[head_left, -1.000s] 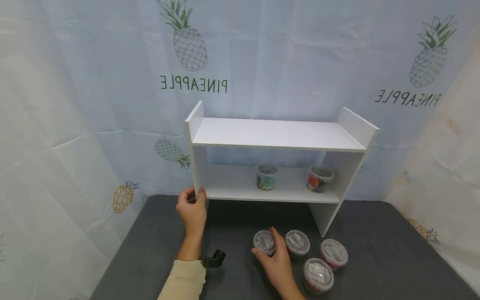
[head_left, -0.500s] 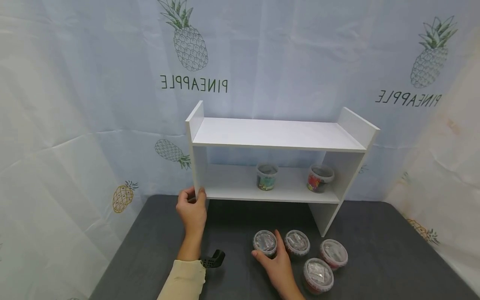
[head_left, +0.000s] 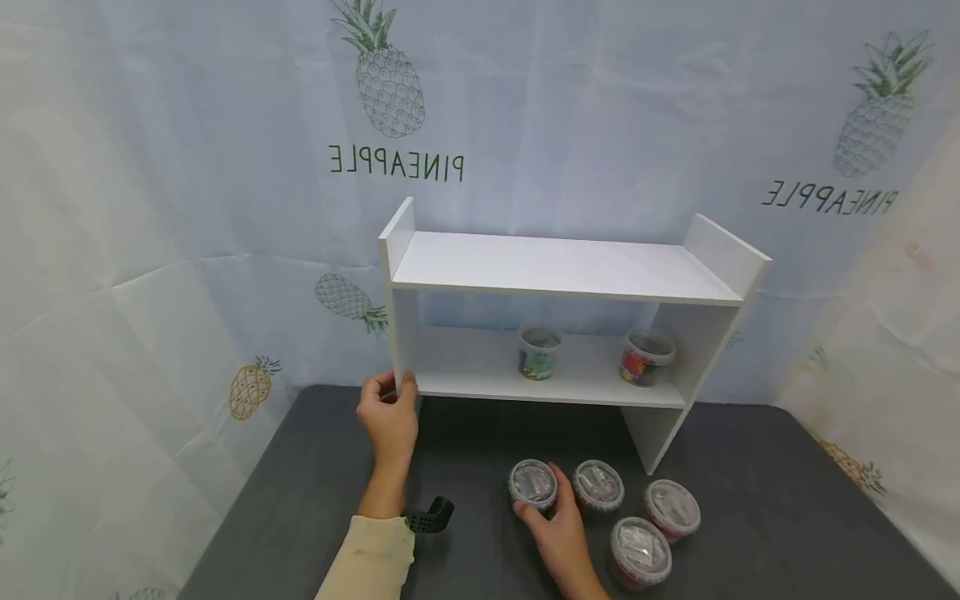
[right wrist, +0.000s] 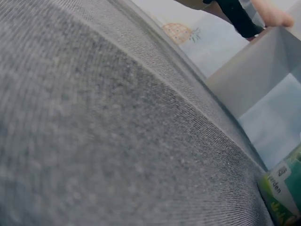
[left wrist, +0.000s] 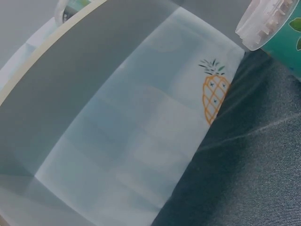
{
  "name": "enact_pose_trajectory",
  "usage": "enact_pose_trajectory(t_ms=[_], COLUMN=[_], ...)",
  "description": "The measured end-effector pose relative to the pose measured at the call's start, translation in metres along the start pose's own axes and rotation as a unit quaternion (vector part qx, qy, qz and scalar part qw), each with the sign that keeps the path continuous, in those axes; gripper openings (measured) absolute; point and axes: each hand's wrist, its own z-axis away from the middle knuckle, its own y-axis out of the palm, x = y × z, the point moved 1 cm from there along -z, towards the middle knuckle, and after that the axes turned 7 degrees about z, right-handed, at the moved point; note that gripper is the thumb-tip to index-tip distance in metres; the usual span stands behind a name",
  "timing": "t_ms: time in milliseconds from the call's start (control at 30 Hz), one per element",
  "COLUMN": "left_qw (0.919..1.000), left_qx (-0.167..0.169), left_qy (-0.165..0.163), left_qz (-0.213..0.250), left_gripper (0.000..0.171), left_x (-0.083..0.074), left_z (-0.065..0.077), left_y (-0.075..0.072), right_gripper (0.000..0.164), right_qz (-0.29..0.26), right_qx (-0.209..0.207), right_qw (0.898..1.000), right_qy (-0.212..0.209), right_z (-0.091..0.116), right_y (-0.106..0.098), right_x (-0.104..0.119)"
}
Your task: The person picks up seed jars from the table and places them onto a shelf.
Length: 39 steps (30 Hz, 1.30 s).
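Gripping a white two-tier shelf [head_left: 566,265] with left hand [head_left: 392,423]; with right hand [head_left: 561,529], holding a lidded plastic tub [head_left: 533,482] (one of four on the tabletop [head_left: 765,500]).

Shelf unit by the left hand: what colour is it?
The shelf unit by the left hand is white; it shows best in the head view.

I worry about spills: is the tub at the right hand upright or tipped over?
Upright. In the head view, the tub shows its round top facing up, beside the thumb of the right hand.
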Motion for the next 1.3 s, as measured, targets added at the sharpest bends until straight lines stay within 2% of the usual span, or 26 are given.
enact_pose_trajectory(t_ms=[133, 300, 433, 533, 667, 733, 1000, 1233, 1300], left_qw=[1.0000, 0.9999, 0.9999, 0.9999, 0.9999, 0.9999, 0.9999, 0.9999, 0.9999], left_qx=[-0.002, -0.006, -0.003, -0.003, -0.003, -0.002, -0.012, -0.014, -0.012], left_qy=[-0.007, -0.003, 0.004, 0.010, 0.014, 0.012, 0.008, 0.005, 0.007], left_qz=[0.005, 0.011, 0.011, 0.008, 0.006, 0.005, 0.000, 0.002, 0.004], left_gripper=[0.019, 0.020, 0.019, 0.018, 0.018, 0.018, 0.018, 0.017, 0.017], left_x=[0.020, 0.024, 0.001, -0.017, -0.019, -0.019, -0.017, -0.015, -0.015], left_z=[-0.004, -0.005, -0.001, 0.003, 0.003, 0.004, 0.004, 0.005, 0.005], left_y=[-0.001, -0.002, 0.000, 0.001, 0.000, 0.000, -0.001, 0.000, 0.000], right_gripper=[0.082, 0.084, 0.081, 0.083, 0.083, 0.082, 0.076, 0.078, 0.079], right_qz=[-0.007, -0.007, -0.028, -0.042, -0.055, -0.061, -0.055, 0.066, 0.084], right_qx=[-0.002, -0.003, -0.002, 0.007, 0.023, 0.033, 0.108, 0.181, 0.194], right_qw=[1.000, 0.999, 0.994, 0.986, 0.975, 0.972, 0.967, 0.966, 0.965], right_qy=[-0.012, -0.043, -0.104, -0.159, -0.213, -0.226, -0.224, -0.172, -0.157], right_z=[0.000, -0.003, -0.008, -0.013, -0.025, -0.033, -0.067, -0.093, -0.100], right_y=[0.001, 0.004, 0.007, 0.009, 0.013, 0.016, 0.032, 0.043, 0.046], right_x=[0.006, 0.028, 0.061, 0.090, 0.126, 0.139, 0.167, 0.177, 0.180])
